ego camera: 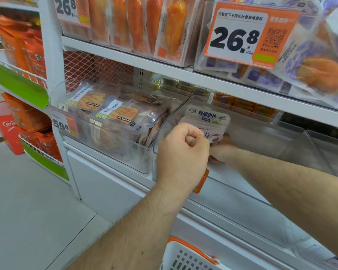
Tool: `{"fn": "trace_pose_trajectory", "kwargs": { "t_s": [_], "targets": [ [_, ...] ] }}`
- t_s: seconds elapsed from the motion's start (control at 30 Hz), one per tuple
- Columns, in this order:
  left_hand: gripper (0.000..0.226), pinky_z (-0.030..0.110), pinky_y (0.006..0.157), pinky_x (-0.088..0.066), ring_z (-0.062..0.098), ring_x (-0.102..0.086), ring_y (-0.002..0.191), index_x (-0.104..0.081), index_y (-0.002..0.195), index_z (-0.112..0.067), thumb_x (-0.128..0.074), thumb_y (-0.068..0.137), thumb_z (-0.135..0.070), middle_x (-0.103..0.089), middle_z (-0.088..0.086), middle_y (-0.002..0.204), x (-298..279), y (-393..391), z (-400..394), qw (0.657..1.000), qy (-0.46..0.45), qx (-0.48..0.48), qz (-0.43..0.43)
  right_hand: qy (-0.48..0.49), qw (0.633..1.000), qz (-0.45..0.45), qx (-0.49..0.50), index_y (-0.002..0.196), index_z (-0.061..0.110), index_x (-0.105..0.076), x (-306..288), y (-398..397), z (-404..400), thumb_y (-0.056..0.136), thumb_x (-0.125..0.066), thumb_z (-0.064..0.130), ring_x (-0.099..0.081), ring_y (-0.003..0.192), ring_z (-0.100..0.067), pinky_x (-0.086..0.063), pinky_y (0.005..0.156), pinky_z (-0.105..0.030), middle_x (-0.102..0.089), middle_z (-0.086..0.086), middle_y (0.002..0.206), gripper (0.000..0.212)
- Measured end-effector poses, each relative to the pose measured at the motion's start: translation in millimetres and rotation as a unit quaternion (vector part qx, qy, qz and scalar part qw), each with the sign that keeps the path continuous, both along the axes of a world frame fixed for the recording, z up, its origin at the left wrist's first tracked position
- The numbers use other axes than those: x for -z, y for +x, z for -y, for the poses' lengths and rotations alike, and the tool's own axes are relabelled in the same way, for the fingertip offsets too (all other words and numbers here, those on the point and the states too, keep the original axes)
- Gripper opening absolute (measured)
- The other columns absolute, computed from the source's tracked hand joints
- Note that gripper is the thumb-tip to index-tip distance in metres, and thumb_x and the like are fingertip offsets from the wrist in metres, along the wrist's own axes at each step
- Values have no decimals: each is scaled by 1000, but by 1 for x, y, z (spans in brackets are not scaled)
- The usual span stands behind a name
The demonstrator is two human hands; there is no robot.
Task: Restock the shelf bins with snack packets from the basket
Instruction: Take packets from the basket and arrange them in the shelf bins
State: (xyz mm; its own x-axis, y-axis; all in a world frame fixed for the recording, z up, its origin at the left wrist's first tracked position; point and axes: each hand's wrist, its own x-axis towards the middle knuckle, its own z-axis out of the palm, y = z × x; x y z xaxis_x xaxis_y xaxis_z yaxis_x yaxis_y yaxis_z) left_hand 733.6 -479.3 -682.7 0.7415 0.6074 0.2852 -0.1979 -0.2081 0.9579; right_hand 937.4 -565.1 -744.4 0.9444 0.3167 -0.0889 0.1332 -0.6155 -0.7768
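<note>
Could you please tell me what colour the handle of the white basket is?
Orange, on the white slotted plastic basket, seen in the head view.

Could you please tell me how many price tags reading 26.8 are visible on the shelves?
2: one price tag on the upper-right bin, another at the upper left, partly cut off. Others may be out of view.

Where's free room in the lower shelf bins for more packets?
Free: the clear bin right of the held fish packets, up to its right wall. Crowded: left bin, packed with pouches. Both hands, left hand and right hand, fill the bin's left end.
</note>
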Motion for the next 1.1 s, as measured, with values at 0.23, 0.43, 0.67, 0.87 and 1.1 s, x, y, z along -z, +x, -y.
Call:
{"fn": "trace_pose_trajectory", "kwargs": {
  "t_s": [0.23,0.43,0.67,0.87,1.1],
  "targets": [
    [20,14,51,-43,0,-48,52,-60,71,-26,-60,85,-11,-52,-16,53,0,2,-1,1000,13,0,5,-41,996,-32,-70,115,23,-62,4,4,21,52,-96,23,-68,99,-18,-56,75,-29,-71,4,102,71],
    [19,15,52,-45,0,-49,52,-61,71,-26,-61,85,-12,-54,-17,54,0,1,0,1000,21,-8,-1,-206,942,263,19,153,31,12,-16,-19,22,49,-91,60,-16,148,-33,-22,116,-52,3,-6,165,149],
    [21,14,49,-41,1,-47,52,-61,71,-26,-61,85,-12,-53,-17,53,0,0,1,1000,11,-5,-3,-127,978,160,-30,157,29,-11,-19,3,11,51,-94,51,-29,145,-21,-33,116,-39,-22,3,163,136],
    [21,15,49,-42,1,-48,52,-61,70,-24,-61,85,-10,-52,-16,54,0,0,1,1000,12,-2,1,-94,986,118,-66,152,24,-23,-20,7,15,48,-99,35,-41,132,-15,-35,100,-22,-37,3,151,129],
    [18,17,51,-46,0,-50,55,-62,73,-24,-61,86,-11,-54,-15,57,-1,0,0,1000,15,-2,-6,-91,985,126,-67,146,24,-25,-16,-7,16,44,-100,36,-43,127,-14,-41,102,-27,-41,5,138,128]
  ]
}}
